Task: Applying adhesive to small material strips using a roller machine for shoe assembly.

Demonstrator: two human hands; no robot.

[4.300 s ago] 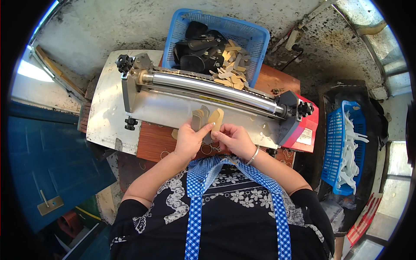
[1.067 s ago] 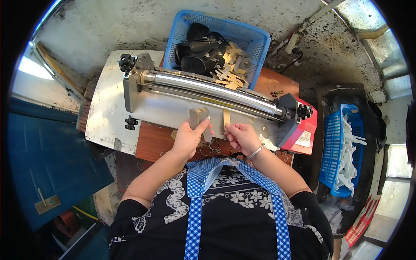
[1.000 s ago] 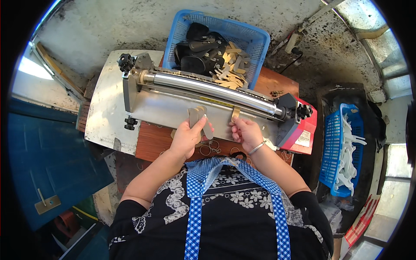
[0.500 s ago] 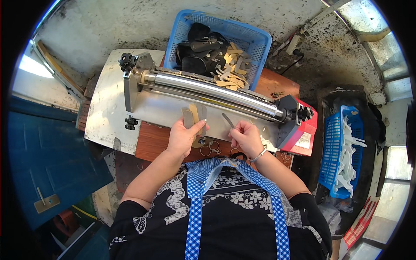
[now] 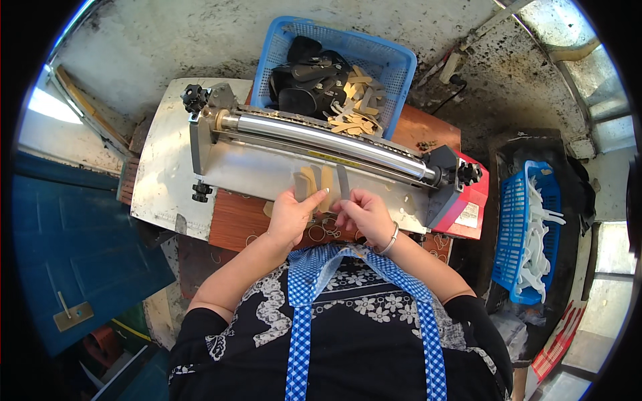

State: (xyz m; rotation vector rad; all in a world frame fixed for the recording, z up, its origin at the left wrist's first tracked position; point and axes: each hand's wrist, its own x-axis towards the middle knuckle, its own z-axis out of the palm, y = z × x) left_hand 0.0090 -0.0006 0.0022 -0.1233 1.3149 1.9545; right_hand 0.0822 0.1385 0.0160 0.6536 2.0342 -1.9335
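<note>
My left hand [image 5: 294, 217] is closed around a small fan of flat strips [image 5: 314, 182], some tan and some grey, standing up past the thumb. To its right, my right hand [image 5: 366, 215] pinches one dark grey strip [image 5: 343, 180] upright by its lower end. A narrow gap separates the single strip from the fan. Both hands are in front of a machine with a long shiny metal roller [image 5: 321, 142], near the front edge of its flat metal bed [image 5: 267, 164]. The fingers under the strips are partly hidden.
Behind the roller, a blue plastic basket [image 5: 406, 80] holds black pieces and many tan strips. Black knobs [image 5: 195, 98] stick out at the machine's ends. Thin rings [image 5: 324, 231] lie on the brown tabletop [image 5: 231, 217]. At right, another blue basket [image 5: 506, 227] holds white pieces.
My right hand has moved left toward the left hand, and its grey strip now stands more upright. The strips in my left hand have spread and shifted slightly right.
</note>
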